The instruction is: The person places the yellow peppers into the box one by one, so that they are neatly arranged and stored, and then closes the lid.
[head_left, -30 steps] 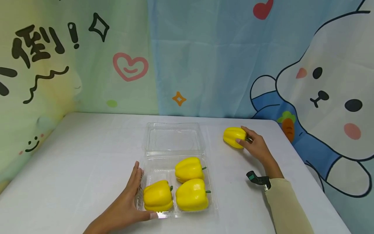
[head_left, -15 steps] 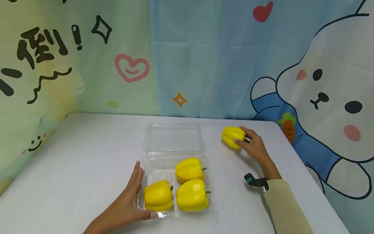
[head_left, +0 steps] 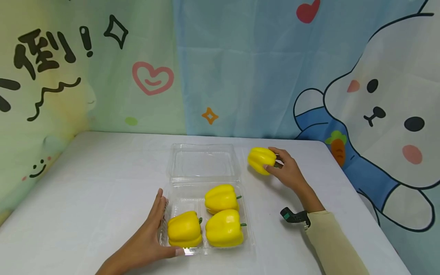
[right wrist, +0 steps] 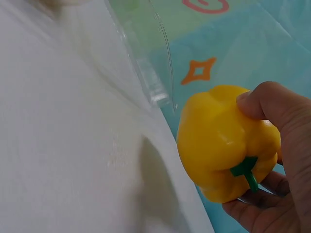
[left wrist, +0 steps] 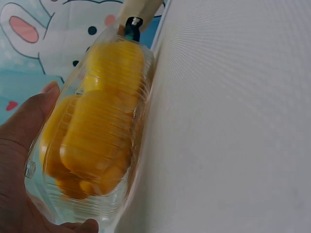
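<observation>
My right hand (head_left: 289, 171) pinches a yellow bell pepper (head_left: 261, 160) at its stem end, right of the box's lid. In the right wrist view this pepper (right wrist: 214, 141) shows its green stem, with the thumb on top and fingers beneath. My left hand (head_left: 146, 233) rests against the left side and front corner of a clear plastic clamshell box (head_left: 182, 204), fingers fairly straight, thumb at the front rim. In the box sit three yellow bell peppers: one front left (head_left: 185, 230), one front right (head_left: 225, 229) and one back right (head_left: 221, 199). The left wrist view shows them through the wall.
The box's clear lid (head_left: 205, 162) lies folded back on the white table (head_left: 113, 172). A printed cloth backdrop (head_left: 240, 76) hangs behind the table's far edge. A black band with a small device (head_left: 295, 216) sits at the right wrist, by the beige sleeve (head_left: 335, 242).
My right hand has carried its bell pepper leftward, nearer to the lid. My left hand, the box and the peppers in it have stayed in place.
</observation>
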{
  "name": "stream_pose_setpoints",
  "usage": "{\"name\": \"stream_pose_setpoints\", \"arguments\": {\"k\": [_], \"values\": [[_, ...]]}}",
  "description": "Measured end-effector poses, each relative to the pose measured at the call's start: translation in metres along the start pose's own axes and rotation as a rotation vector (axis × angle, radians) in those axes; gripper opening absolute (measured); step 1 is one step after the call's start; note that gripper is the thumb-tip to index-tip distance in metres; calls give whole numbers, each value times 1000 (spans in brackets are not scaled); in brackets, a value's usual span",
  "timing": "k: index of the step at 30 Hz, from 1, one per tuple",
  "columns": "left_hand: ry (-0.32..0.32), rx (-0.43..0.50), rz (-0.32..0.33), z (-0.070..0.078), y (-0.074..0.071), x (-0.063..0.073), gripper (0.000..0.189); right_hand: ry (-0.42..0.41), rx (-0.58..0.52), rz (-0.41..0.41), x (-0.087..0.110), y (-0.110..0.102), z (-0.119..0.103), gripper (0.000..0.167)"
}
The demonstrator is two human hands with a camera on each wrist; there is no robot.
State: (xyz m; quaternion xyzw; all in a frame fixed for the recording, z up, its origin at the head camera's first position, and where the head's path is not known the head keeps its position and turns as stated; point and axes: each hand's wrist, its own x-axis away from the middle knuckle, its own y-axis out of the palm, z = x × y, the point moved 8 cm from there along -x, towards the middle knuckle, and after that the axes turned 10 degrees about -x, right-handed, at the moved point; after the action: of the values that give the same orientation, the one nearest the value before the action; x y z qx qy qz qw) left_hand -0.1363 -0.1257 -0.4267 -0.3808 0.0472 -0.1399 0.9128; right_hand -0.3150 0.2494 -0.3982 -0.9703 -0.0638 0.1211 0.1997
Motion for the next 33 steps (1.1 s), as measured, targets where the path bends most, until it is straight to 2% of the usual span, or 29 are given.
{"name": "stream_pose_setpoints", "arguments": {"k": [7, 14, 18, 25, 32, 33], "values": [[5, 10, -1, 1, 1, 0, 139, -34, 26, -35, 0, 14, -26, 66], [-16, 6, -8, 0, 1, 0, 141, -107, 2, -66, 11, 26, -85, 62], [-38, -8, -16, -1, 1, -1, 141, -106, -20, -80, 12, 35, -98, 61], [-28, -7, -8, 0, 1, -1, 140, -122, -31, -118, 12, 48, -110, 62], [-13, -15, -2, -1, 0, -1, 140, -162, -75, -147, 1, 57, -86, 67], [-8, -12, 1, -1, 0, -1, 140, -174, -82, -158, 1, 58, -88, 66]]}}
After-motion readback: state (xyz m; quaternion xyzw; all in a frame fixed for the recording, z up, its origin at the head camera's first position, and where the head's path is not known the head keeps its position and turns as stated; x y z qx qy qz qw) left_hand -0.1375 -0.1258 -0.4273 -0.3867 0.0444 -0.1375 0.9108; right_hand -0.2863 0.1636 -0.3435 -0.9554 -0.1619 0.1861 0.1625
